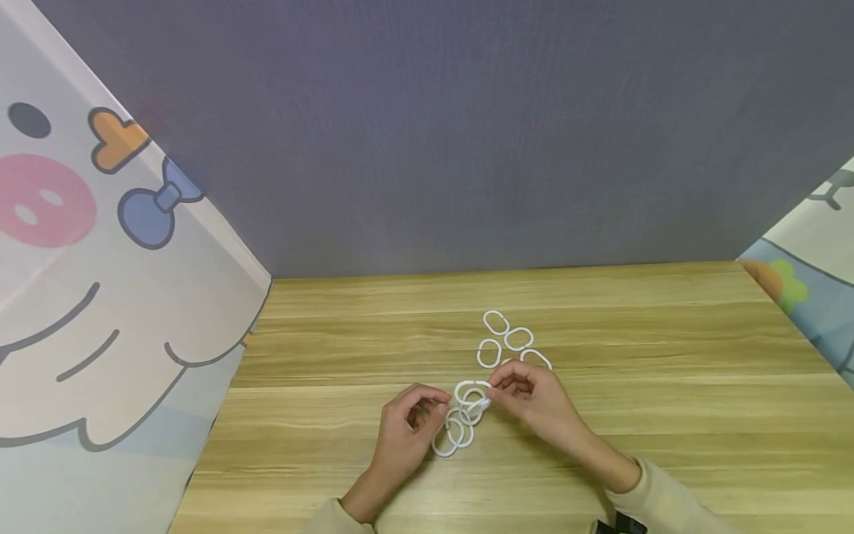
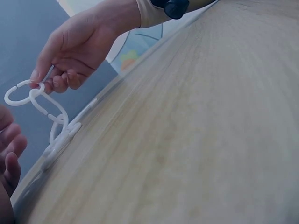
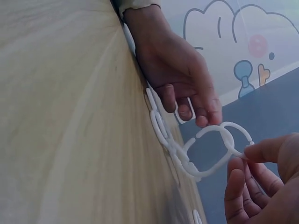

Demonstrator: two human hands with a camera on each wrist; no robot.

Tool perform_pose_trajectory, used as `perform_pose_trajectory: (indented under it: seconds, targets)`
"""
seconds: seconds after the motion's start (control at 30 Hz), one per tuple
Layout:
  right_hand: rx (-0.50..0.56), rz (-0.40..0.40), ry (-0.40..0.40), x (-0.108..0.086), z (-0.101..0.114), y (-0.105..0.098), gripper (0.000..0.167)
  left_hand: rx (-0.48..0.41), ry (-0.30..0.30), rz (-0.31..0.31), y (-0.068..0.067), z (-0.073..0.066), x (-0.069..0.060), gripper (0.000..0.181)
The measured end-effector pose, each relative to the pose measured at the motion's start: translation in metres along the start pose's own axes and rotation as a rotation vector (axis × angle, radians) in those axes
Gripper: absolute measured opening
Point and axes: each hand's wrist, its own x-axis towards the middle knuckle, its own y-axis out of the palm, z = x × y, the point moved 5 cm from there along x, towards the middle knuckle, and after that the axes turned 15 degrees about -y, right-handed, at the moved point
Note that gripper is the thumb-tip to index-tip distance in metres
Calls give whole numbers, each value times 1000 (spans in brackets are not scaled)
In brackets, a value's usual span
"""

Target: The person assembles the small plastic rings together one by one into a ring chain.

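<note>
The right hand (image 1: pixel 539 404) pinches the raised ring (image 1: pixel 464 383) of a white chain (image 1: pixel 475 406) between both hands; the left hand (image 1: pixel 408 426), loosely bent, holds nothing; a light pinch should avoid twisting the links

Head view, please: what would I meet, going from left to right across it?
Pink snout print → blue bow print → left hand → linked white rings → right hand → orange-and-green print.
</note>
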Motion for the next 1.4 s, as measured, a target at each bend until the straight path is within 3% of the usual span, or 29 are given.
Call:
perform_pose_trajectory:
  seconds: [0.63, 0.93, 1.27, 1.4]
  targets:
    - [-8, 71, -55, -8, -3, 12, 12, -37, 12, -7, 0, 0, -1, 12]
    - [-27, 84, -77, -7, -1, 12, 13, -21, 8, -41, -2, -1, -1, 10]
    - [-39, 76, -70, -2, -2, -1, 15, -23, -14, -57, -3, 0, 0, 11]
    - [-67, 49, -103, 1, 0, -11, 16, -28, -18, -54, -3, 0, 0, 10]
